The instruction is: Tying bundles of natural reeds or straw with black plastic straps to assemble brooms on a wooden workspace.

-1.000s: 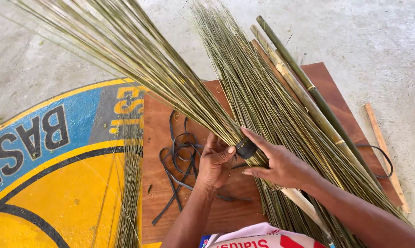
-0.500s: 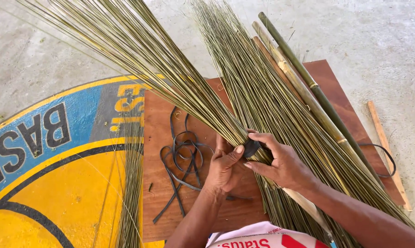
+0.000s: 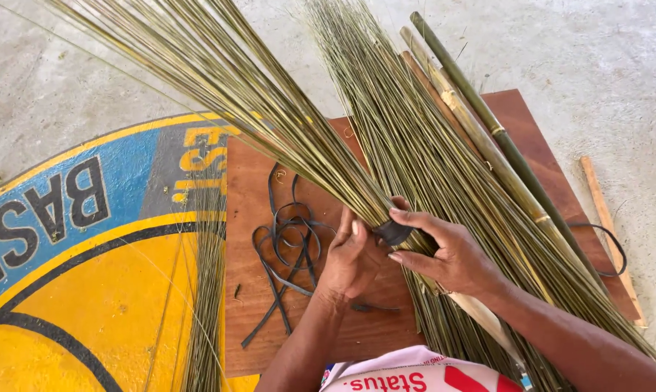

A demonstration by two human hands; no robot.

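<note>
Fanning up and to the left from its bound end, a bundle of thin green sticks (image 3: 270, 116) is held over a brown board (image 3: 306, 319). A dark band (image 3: 395, 232) at the bound end is pinched by the right hand (image 3: 451, 254); the left hand (image 3: 353, 261) is closed around the base just beside it. Loose black strips (image 3: 284, 247) are seen left of the hands.

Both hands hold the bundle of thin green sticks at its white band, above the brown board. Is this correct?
Not quite: the band is black, not white, as the head view shows. The left hand and right hand do hold the stick bundle there, above the brown board.
</note>
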